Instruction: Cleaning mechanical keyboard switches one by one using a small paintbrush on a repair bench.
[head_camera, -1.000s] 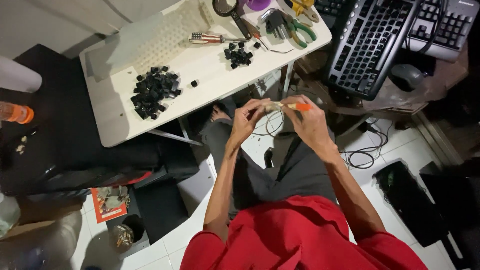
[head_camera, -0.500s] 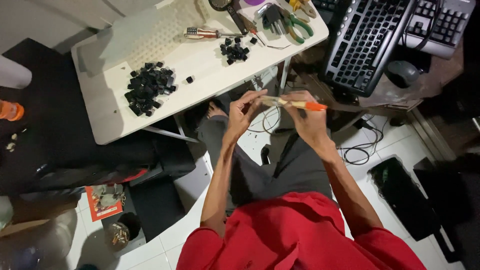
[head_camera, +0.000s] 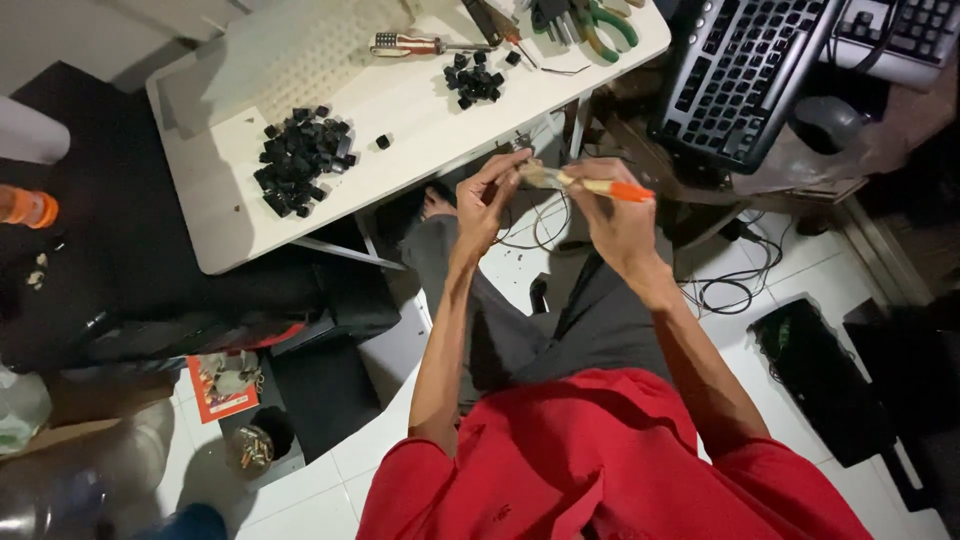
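- The right hand (head_camera: 612, 215) is curled shut around a small brush (head_camera: 585, 184) with a pale wooden shaft and an orange end; the orange end sticks out past the hand on the side away from the worktop (head_camera: 400, 110).
- The left hand (head_camera: 487, 195) has its fingers drawn together, fingertips pinched at the bristle end of the brush. Whether a small part sits between those fingertips cannot be told.
- Both hands meet in the air just off the near edge of the worktop, over the person's lap and the tiled floor (head_camera: 390, 400).
- The brush lies level between the two hands, bristles toward the left hand, shaft through the right hand.
- On the worktop, a large heap of black keycaps (head_camera: 303, 158) lies near its left part, well apart from the hands.
- A smaller heap of keycaps (head_camera: 474, 79) sits further along the worktop, nearer its far edge.
- A screwdriver (head_camera: 410, 44) with a red and pale handle lies beyond the smaller heap.
- Green-handled pliers (head_camera: 598, 20) lie at the far right corner of the worktop.
- A black keyboard (head_camera: 740, 75) rests just beside the right end of the worktop.
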